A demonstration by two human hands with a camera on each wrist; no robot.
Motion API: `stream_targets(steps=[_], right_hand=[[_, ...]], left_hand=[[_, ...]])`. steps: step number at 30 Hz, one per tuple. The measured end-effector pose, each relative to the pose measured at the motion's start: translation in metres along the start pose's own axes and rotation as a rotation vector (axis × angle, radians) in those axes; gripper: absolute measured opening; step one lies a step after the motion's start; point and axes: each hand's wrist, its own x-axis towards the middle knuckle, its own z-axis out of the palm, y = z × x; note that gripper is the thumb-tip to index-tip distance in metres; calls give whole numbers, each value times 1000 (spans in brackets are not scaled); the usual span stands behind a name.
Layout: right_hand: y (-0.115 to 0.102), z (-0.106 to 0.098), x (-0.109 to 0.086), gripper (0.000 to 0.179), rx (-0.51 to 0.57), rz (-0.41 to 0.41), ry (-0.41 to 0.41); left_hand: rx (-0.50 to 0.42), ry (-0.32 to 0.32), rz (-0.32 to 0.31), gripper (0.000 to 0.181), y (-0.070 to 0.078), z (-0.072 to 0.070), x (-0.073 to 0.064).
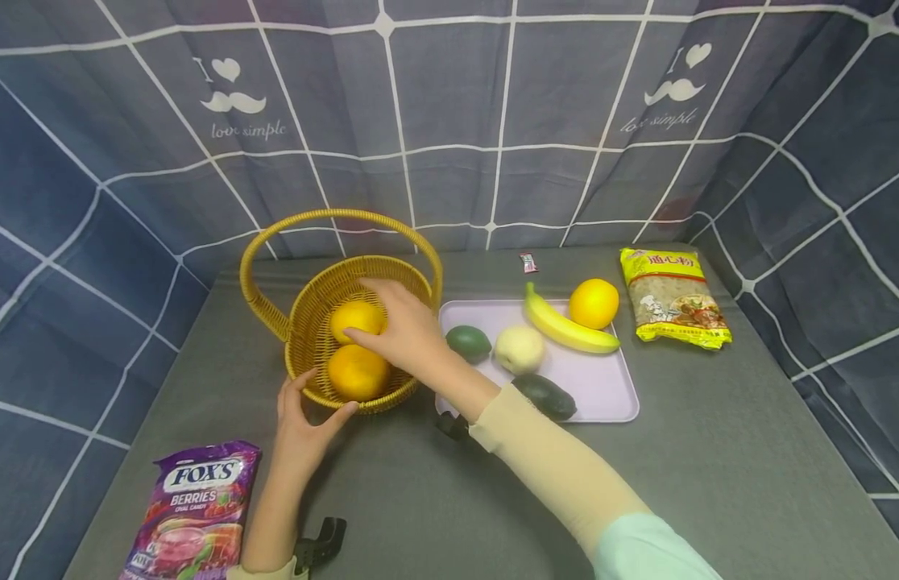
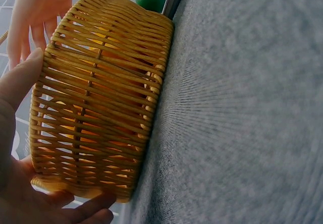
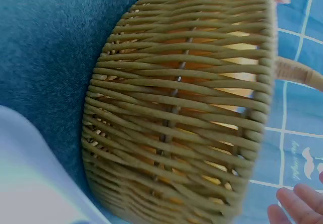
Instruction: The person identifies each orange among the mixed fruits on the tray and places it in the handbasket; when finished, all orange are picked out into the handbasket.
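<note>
A yellow woven basket (image 1: 304, 326) with a tall hoop handle stands on the left of the grey table. Two oranges (image 1: 358, 373) lie inside it, one behind the other. My left hand (image 1: 300, 427) holds the basket's near-left side; the left wrist view shows its thumb on the rim and fingers round the wall. Over the basket's right side reaches my right hand (image 1: 402, 326), thumb and fingers spread above the farther orange (image 1: 354, 320). In the right wrist view its fingers (image 3: 298, 204) show loosely extended beyond the rim, with nothing between them.
Right of the basket, a pale lilac tray (image 1: 609, 387) bears a banana (image 1: 565, 326), an orange (image 1: 594, 304), a pale round fruit (image 1: 519, 350) and two dark green fruits (image 1: 544, 397). A yellow food packet (image 1: 674, 298), small wrapped candy (image 1: 528, 263) and purple candy bag (image 1: 196, 511) lie around.
</note>
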Motion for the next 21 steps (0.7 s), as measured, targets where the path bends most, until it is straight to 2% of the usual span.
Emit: stream_targets(steps=[9,15,21], right_hand=[[9,-33,-28,74,63,26,72],[20,-56,-40,72,112,11,186],[38,-78,-49,74,150,54,305]], left_hand=[[2,1,-7,84,-1,1,0],[7,4,-4,85,-1,0,0],[3,1,-7,85,-2,1,0]])
